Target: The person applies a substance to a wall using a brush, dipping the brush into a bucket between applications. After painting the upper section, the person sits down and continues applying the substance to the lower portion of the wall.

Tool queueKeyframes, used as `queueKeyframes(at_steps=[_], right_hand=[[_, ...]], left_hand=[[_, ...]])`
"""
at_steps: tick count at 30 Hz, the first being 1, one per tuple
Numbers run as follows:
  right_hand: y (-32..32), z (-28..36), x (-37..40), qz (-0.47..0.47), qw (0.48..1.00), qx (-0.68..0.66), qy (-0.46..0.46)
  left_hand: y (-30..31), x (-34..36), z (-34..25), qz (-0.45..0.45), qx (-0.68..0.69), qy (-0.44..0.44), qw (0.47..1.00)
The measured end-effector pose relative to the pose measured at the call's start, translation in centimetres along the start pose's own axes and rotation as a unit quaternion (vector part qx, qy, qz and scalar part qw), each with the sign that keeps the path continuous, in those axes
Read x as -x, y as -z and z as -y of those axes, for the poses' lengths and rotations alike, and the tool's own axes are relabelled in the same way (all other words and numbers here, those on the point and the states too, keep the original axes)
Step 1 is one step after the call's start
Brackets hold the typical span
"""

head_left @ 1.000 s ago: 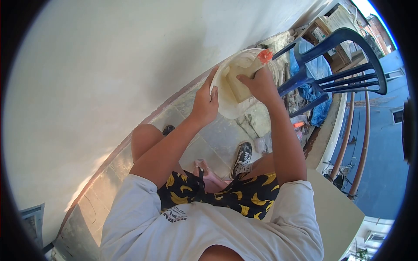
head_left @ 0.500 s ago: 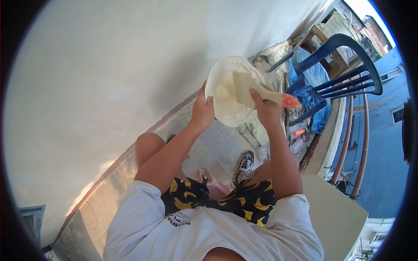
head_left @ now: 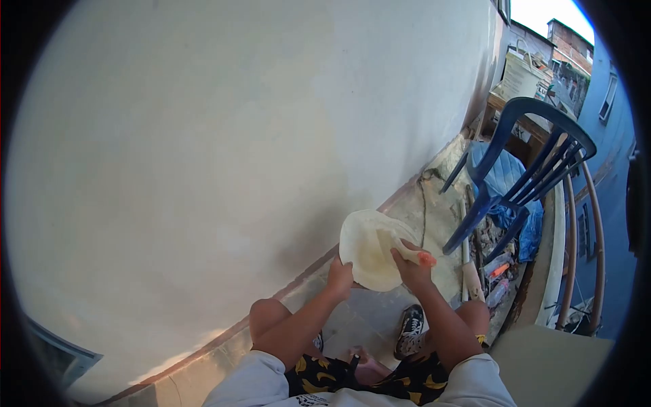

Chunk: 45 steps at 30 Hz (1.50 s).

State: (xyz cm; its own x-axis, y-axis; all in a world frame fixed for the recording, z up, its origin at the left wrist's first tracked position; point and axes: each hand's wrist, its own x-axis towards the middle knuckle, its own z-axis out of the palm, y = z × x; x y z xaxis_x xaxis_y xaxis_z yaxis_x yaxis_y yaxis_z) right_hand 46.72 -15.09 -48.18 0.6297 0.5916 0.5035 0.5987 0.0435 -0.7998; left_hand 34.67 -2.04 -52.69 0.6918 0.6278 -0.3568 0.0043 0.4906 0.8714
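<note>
My left hand (head_left: 340,277) is closed on the near left rim of a shallow, off-white bowl (head_left: 354,237), its thumb over the edge. Pale cream liquid coats the inside. In my right hand (head_left: 411,268) is a wide, flat paintbrush (head_left: 409,253) with a pale handle and an orange-red end. My fingers wrap the handle near the head, which lies over the bowl's inside and overlaps its right part. The bowl is tilted toward me, close to the plastered wall (head_left: 203,156).
A blue plastic chair (head_left: 483,203) stands to the right amid debris and blue sheeting (head_left: 531,234). Behind it, a white bucket (head_left: 521,76) sits on a wooden stand (head_left: 498,103). Rusty railing pipes (head_left: 597,251) line the right edge. My shoe (head_left: 410,332) rests on the tiled floor.
The view has tilted up, showing more wall; hands, bowl and brush appear lower in the frame. The brush stays over the bowl, its handle turned more toward the lower right.
</note>
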Motion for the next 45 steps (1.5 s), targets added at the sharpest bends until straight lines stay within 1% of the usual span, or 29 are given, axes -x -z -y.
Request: queueKeyframes(at_steps=[2,3,4,6,7,8,10,11,13,15,18,19,20,21,22,23,24,25,26,27,29,31,33,34,36,40,43,45], right_hand=[[-0.3,0.1,-0.1,-0.038,0.994,-0.086,-0.052],[0.1,0.4,-0.2,-0.057,0.998,-0.032,0.011],[0.1,0.1,-0.4,-0.057,0.998,-0.035,0.009],[0.0,-1.5,0.1,0.009,1.000,0.018,0.001],[-0.5,-1.8,0.6,0.003,0.998,0.010,-0.067],[-0.6,-1.8,1.1,0.000,0.998,0.007,-0.069],[-0.3,-0.9,1.4,-0.067,0.993,-0.087,-0.052],[-0.4,-1.1,1.5,-0.059,0.995,-0.068,-0.051],[-0.9,-0.7,1.4,-0.065,0.978,-0.139,-0.144],[-1.0,0.5,1.4,-0.099,0.959,-0.211,-0.164],[0.0,3.4,1.7,-0.093,0.960,-0.148,-0.218],[0.1,4.4,1.3,-0.113,0.944,-0.224,-0.212],[0.2,4.9,1.5,-0.132,0.923,-0.300,-0.204],[0.4,4.6,1.7,-0.128,0.924,-0.295,-0.208],[0.4,4.2,2.0,-0.056,0.977,-0.177,-0.106],[0.3,3.8,2.3,0.020,0.998,-0.057,0.001],[0.1,3.5,2.6,0.027,0.998,-0.058,0.003],[-0.3,3.4,3.3,0.006,0.989,-0.118,-0.084],[-0.6,3.2,3.6,-0.016,0.970,-0.176,-0.165],[-0.8,3.2,3.9,-0.023,0.968,-0.199,-0.151],[-1.1,2.9,4.9,-0.016,0.970,-0.201,-0.136],[-1.6,3.1,4.8,-0.015,0.971,-0.207,-0.122],[-1.5,3.8,5.0,0.092,0.966,-0.162,-0.181],[-1.9,3.5,5.7,0.089,0.965,-0.164,-0.184],[-2.9,2.5,6.2,0.003,0.970,-0.207,-0.127],[-3.2,2.4,5.8,0.004,0.971,-0.195,-0.136],[-3.1,2.9,5.4,0.010,0.971,-0.179,-0.158],[-3.2,3.4,5.2,-0.045,0.926,-0.273,-0.257]], left_hand=[[0.3,-0.2,0.1,-0.008,0.009,0.007,1.000],[0.3,-0.4,0.1,-0.010,0.010,0.002,1.000],[0.3,0.2,0.0,-0.008,0.011,0.000,1.000],[0.4,1.3,0.4,-0.005,0.004,0.011,1.000],[0.6,1.6,0.5,-0.008,-0.002,0.020,1.000],[0.8,1.6,0.3,-0.012,-0.007,0.023,1.000],[0.9,1.5,0.4,-0.008,-0.001,0.002,1.000],[1.2,2.0,0.8,-0.005,0.001,-0.012,1.000],[1.7,2.0,1.2,-0.017,-0.002,0.009,1.000],[2.0,2.2,1.4,-0.036,0.002,0.007,0.999],[2.4,3.8,0.8,-0.039,0.014,-0.001,0.999],[2.3,4.3,0.2,-0.042,0.016,-0.017,0.999],[2.5,5.0,-0.1,-0.045,0.022,-0.006,0.999],[2.5,5.4,-0.6,-0.049,0.025,-0.017,0.998],[2.5,5.9,-0.9,-0.055,0.030,-0.029,0.998],[2.6,6.7,-0.9,-0.055,0.037,-0.024,0.997],[3.0,7.2,-0.5,-0.060,0.042,-0.024,0.997],[3.6,7.6,0.1,-0.057,0.026,-0.025,0.998],[4.0,7.7,0.4,-0.051,0.010,-0.030,0.998],[4.3,8.0,0.8,-0.052,0.013,-0.036,0.998],[4.9,9.2,1.6,-0.080,0.021,-0.014,0.996],[5.6,9.6,2.2,-0.086,0.021,-0.013,0.996],[6.1,9.8,2.9,-0.093,0.022,-0.004,0.995],[6.4,9.9,3.1,-0.096,0.032,-0.003,0.995],[6.5,9.3,2.7,-0.094,0.043,-0.013,0.995],[7.1,9.2,3.1,-0.107,0.052,-0.021,0.993],[7.2,8.7,4.0,-0.123,0.052,-0.024,0.991],[7.4,8.1,4.1,-0.133,0.049,-0.021,0.990]])
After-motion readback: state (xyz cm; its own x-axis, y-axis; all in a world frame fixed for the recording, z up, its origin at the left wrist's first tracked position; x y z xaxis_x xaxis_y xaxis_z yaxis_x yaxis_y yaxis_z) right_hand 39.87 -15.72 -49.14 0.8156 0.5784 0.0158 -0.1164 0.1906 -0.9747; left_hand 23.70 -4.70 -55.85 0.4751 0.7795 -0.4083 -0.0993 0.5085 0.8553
